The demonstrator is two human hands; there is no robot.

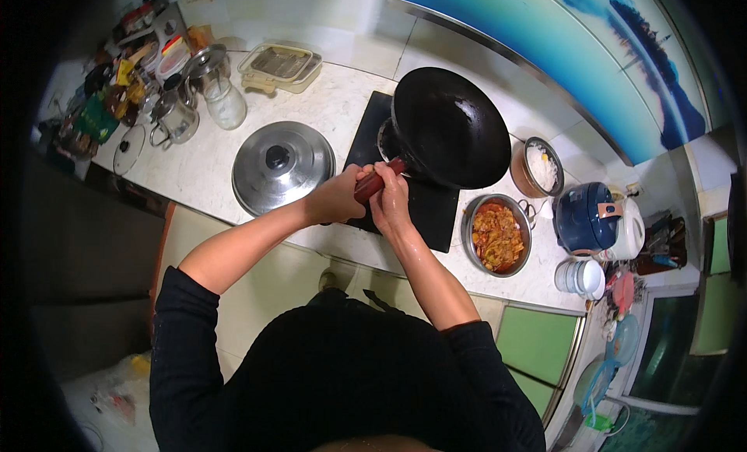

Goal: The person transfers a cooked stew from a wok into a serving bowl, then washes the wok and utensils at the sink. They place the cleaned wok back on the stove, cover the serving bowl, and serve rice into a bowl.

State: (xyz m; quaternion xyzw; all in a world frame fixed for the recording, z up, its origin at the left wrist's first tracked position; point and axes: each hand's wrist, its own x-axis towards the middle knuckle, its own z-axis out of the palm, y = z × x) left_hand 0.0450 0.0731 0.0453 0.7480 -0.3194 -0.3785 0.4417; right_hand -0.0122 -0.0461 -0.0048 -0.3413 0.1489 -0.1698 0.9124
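A black wok [449, 131] with a reddish-brown handle [369, 187] is tilted above a black glass cooktop [432, 218], its dark inside turned towards me. My left hand [337, 196] is wrapped around the handle from the left. My right hand [390, 200] grips the same handle from the right, closer to the wok. Left of the cooktop lies a round steel lid [303, 154] with a black knob. On the right, a steel pot [470, 253] holds a reddish stewed dish [496, 236]. Whether the wok's underside touches the cooktop is hidden.
Behind the stew stands a pot of white rice [543, 169]. Further right are a blue rice cooker [586, 218] and stacked bowls [578, 278]. A glass jar [224, 105], a steel jug [175, 118] and lidded food containers [280, 67] occupy the left counter [198, 160].
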